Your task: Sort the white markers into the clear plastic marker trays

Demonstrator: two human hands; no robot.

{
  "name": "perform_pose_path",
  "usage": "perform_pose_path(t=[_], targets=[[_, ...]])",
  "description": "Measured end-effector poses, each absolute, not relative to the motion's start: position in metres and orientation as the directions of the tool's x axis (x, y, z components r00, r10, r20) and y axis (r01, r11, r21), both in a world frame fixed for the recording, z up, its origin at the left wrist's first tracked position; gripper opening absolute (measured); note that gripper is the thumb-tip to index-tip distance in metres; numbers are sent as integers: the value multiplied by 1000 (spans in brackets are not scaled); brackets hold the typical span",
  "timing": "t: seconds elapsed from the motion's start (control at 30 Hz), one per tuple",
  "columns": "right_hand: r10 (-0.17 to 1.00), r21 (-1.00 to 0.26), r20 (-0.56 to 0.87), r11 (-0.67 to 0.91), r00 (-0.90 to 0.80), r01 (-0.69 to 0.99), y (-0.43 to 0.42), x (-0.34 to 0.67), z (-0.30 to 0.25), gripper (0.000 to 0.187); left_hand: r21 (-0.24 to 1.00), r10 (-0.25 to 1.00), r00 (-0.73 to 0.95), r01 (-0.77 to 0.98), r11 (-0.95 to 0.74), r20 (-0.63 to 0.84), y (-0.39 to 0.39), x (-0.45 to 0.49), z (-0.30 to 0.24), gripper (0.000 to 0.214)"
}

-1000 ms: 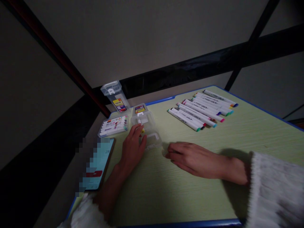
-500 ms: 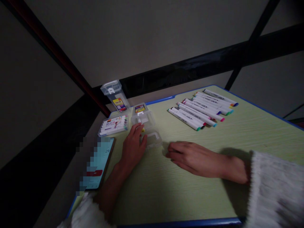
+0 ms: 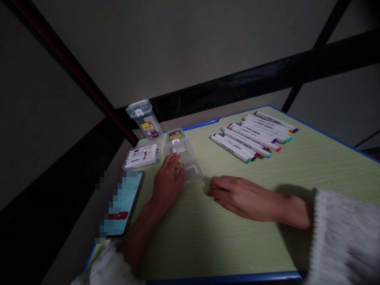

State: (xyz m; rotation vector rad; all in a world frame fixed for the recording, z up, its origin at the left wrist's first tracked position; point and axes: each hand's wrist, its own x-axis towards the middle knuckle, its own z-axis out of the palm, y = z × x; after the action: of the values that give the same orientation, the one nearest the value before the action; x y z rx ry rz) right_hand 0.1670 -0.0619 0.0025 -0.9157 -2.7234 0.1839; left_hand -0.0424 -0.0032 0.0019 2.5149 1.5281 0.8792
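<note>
My left hand (image 3: pixel 168 178) rests at the left side of a clear plastic box (image 3: pixel 194 170) whose lid lies swung back. Its fingers and thumb are apart, the fingertips touching the box near a small yellow spot. Whether they grip anything there is not visible. My right hand (image 3: pixel 237 196) lies palm down on the table, right of the box and apart from it. Its fingers are loosely bent and slightly apart, with nothing visible in them. Beyond it, several white markers (image 3: pixel 252 136) with coloured ends lie side by side in a slanting row.
A tall clear container (image 3: pixel 147 120) with a yellow label stands at the back left. Before it lie a flat case of pens (image 3: pixel 142 156) and a small labelled box (image 3: pixel 175 134). A phone (image 3: pixel 126 204) lies by the left edge of the pale green table (image 3: pixel 213 245).
</note>
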Motion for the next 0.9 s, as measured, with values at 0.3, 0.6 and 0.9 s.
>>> perform_pose_path(t=[0.3,0.6,0.9], targets=[[616,-223,186,785,-766,577,-63,167,4,21,340,830,345,791,-508,439,-1,-43,0,36],[616,-219,177,785,-768,579,-63,167,3,21,344,826,349,784,-516,443,-2,-43,1,36],[608,-224,196,792,-770,569,-63,167,4,22,346,824,350,782,-519,447,-3,-42,1,36]])
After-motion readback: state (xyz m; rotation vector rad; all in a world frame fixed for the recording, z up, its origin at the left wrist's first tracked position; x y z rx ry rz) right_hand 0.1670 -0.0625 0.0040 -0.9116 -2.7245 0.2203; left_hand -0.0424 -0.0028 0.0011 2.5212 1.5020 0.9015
